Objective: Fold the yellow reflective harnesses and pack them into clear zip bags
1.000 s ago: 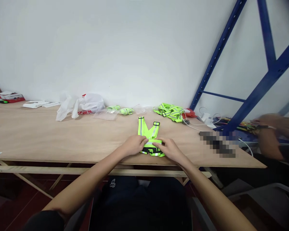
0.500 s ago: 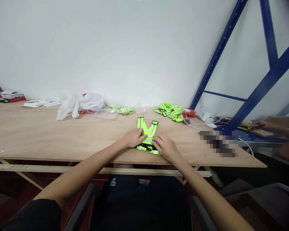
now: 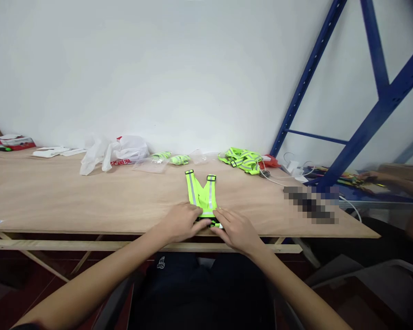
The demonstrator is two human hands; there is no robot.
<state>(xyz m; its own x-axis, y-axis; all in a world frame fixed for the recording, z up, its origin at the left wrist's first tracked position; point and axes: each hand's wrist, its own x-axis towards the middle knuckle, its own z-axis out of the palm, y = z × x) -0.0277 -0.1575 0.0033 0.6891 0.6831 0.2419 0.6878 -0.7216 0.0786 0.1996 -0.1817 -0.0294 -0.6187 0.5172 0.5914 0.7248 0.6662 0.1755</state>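
Note:
A neon-yellow reflective vest (image 3: 202, 195) with silver strips lies folded near the table's front edge, its two buckled shoulder straps pointing away from me. My left hand (image 3: 183, 222) grips its lower left side, fingers on top and thumb at the near edge. From the right, my right hand (image 3: 234, 228) holds the lower right side in the same way. Between my thumbs a bit of black strap and silver band shows; the rest of the lower edge is hidden under my hands.
Along the wall lie a white plastic bag (image 3: 132, 149), rolled vests (image 3: 180, 159) with clear wrappers, and a heap of loose vests (image 3: 244, 158). A blurred dark item (image 3: 309, 204) and cables sit at right, beside a blue metal rack (image 3: 361, 123). Another person's arm (image 3: 392, 181) reaches in there.
The vest has slid toward me and slightly left. Both hands have moved down to its near edge, and its upper part is now more uncovered.

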